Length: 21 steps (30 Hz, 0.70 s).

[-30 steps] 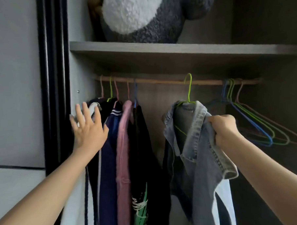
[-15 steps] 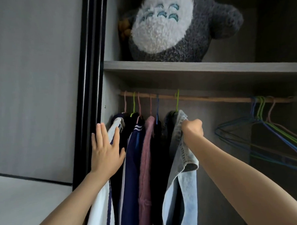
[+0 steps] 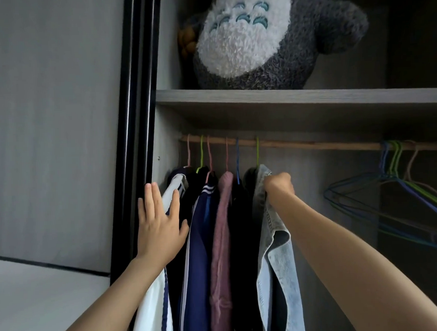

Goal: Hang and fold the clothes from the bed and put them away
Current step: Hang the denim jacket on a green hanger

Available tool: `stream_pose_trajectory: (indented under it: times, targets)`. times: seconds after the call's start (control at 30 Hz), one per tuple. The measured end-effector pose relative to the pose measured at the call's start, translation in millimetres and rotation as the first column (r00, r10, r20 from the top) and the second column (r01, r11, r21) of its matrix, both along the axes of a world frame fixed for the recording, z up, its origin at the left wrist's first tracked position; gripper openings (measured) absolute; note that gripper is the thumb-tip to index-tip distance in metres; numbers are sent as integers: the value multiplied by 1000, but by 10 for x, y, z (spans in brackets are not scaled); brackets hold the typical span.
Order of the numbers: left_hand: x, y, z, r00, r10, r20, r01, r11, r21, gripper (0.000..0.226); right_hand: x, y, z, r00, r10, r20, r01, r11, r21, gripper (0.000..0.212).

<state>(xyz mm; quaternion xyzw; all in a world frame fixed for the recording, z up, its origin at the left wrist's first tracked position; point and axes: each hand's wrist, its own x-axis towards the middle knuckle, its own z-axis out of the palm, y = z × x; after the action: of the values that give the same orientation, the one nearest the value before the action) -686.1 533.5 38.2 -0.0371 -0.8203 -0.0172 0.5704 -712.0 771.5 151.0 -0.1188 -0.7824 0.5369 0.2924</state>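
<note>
Dim, soft light from the left; the wardrobe's right interior sinks into shadow, with slight wide-angle bending.

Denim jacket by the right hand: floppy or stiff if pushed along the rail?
Probably floppy: the denim jacket folds and droops below the right hand. Likely slides easily, since its thin green hanger hooks over a smooth rail.

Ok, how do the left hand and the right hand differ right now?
The left hand is flat, fingers straight and spread; the right hand is curled tight. The left hand rests on the white garment at the row's left end; the right hand grips the denim jacket at its right end, slightly higher. Both are at the hung clothes under the rail.
</note>
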Motion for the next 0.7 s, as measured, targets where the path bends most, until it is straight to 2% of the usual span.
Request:
stream_pose_trajectory:
  times: [0.1, 0.2, 0.3, 0.43, 0.5, 0.63, 0.7]
  targets:
    - [-2, 20, 15, 1000, 3, 6, -3, 1000, 10, 82, -105, -18, -146, 998, 53, 22, -53, 999, 7, 48]
    - [15, 61, 18, 1000, 5, 20, -6, 999, 40, 80, -140, -44, -169, 993, 104, 53, -108, 990, 86, 43]
    - [47, 138, 11, 999, -14, 29, 11, 996, 87, 78, -133, 3, -134, 987, 127, 100, -149, 952, 266, 38]
    - [105, 351, -23, 997, -77, 24, 73, 988, 139, 64, -67, 191, -129, 974, 167, 155, -223, 837, 499, 25]
    - [123, 473, -19, 993, -119, 1, 118, 984, 137, 56, -29, 326, -108, 974, 157, 165, -224, 789, 572, 31]
    - [151, 903, 88, 965, -255, -55, 259, 959, 111, 60, 105, 1036, -68, 986, -104, 133, -17, 724, 689, 40]
    - [180, 1172, 149, 942, -323, -87, 329, 942, 66, 59, 314, 1517, -97, 944, -322, 69, 159, 628, 762, 40]
